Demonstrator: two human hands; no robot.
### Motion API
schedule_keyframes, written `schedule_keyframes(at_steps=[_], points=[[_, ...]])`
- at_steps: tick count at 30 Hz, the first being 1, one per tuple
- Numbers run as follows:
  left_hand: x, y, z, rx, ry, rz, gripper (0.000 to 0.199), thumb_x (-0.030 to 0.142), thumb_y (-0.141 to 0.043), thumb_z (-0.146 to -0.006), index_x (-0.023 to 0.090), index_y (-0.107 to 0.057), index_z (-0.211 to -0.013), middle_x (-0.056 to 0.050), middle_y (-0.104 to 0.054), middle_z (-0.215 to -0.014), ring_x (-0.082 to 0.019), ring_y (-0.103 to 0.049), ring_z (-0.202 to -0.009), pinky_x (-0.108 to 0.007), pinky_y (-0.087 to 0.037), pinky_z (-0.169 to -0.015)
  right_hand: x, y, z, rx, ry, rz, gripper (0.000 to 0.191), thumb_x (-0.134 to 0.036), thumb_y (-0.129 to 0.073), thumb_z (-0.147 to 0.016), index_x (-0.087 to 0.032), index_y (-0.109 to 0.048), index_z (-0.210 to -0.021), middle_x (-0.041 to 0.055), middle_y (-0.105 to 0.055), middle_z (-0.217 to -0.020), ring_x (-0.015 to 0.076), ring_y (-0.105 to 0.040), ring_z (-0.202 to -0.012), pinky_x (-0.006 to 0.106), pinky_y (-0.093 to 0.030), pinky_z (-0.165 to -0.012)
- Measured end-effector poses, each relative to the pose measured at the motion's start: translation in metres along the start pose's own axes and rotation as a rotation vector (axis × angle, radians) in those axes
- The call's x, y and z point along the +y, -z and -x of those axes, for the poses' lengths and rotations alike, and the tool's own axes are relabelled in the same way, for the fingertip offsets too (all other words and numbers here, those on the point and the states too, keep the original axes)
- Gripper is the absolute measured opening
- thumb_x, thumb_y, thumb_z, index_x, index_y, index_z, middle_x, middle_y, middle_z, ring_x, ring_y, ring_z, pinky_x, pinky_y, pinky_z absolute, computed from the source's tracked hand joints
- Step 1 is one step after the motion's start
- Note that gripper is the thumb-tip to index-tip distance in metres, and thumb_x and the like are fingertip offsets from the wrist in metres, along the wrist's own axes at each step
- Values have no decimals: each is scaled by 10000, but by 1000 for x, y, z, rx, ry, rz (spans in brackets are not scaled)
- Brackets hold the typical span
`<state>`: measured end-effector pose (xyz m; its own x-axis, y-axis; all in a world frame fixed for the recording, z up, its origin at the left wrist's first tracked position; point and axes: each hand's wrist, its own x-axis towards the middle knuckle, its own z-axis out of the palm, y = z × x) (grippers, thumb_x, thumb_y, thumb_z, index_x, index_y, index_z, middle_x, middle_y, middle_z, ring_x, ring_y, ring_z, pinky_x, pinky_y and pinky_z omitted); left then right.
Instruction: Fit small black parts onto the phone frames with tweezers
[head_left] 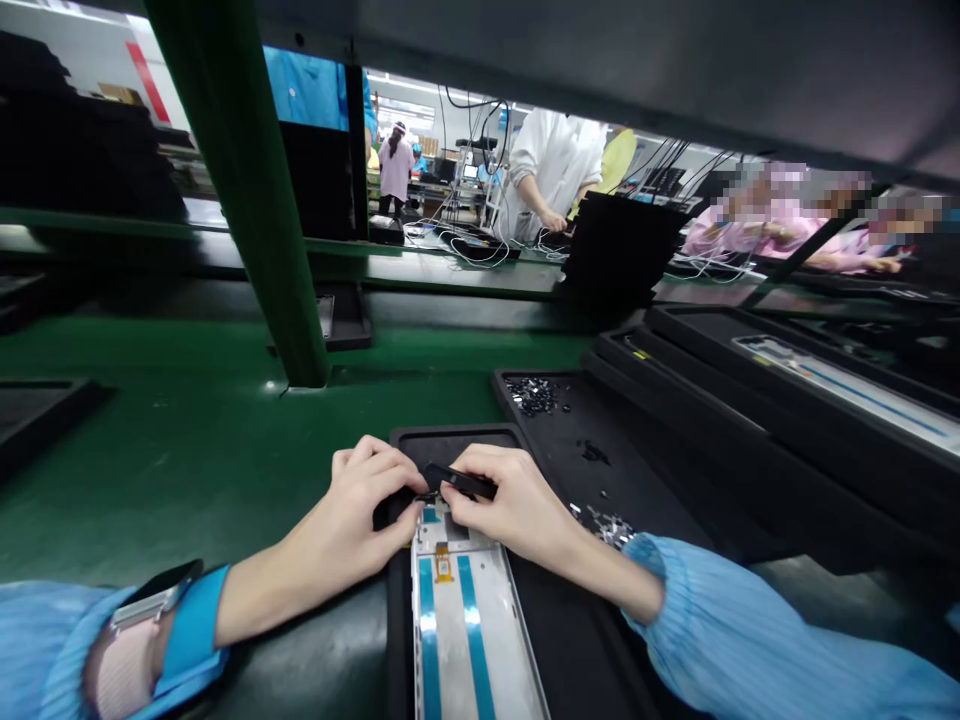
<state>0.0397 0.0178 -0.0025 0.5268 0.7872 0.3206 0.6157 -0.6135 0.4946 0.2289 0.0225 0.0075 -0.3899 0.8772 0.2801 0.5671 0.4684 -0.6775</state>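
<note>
A silver phone frame (486, 610) with two blue adhesive strips and an orange flex cable (443, 563) lies in a black foam tray (403, 650). At its top end, my right hand (510, 500) is closed round a slim black hand tool (463, 482), whose exact kind I cannot make out. The tool's tip points left, to the fingertips of my left hand (373, 505). There my left thumb and forefinger pinch together at the frame's top left corner. Whatever small thing may be between them is hidden.
Right of the frame, a larger black tray (637, 470) holds small dark and silver parts (534, 395). Stacked black trays (750, 400) stand farther right, another phone frame (847, 390) on top. A green post (255, 220) rises from the bench. People work beyond an overhead shelf.
</note>
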Motion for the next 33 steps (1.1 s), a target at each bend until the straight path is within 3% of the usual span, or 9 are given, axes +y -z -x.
schedule_keyframes(at_steps=[16, 24, 33], points=[[2, -3, -5, 68, -35, 30, 125, 191, -521, -809, 214, -643, -799, -2, -674, -801, -195, -514, -838, -358, -335, -723, -1, -2, 3, 20, 89, -73, 77, -68, -592, -693, -101, -661, -693, 28, -597, -668, 113, -539, -620, 213, -386, -581], [0, 0, -7, 27, 107, 46, 154, 201, -464, -810, 210, -609, -862, -30, -654, -925, -217, -504, -921, -379, -364, -763, 0, 0, 0, -4, 45, -39, 120, -33, -591, -658, -121, -564, -580, -7, -533, -628, 89, -487, -593, 197, -344, -552], [0, -1, -6, 27, 88, 29, 145, 195, -499, -785, 209, -643, -784, -22, -670, -868, -216, -511, -888, -375, -362, -733, -1, -1, 0, -35, 30, 19, 155, -54, -572, -665, -141, -500, -559, -20, -495, -606, 87, -448, -571, 197, -316, -533]])
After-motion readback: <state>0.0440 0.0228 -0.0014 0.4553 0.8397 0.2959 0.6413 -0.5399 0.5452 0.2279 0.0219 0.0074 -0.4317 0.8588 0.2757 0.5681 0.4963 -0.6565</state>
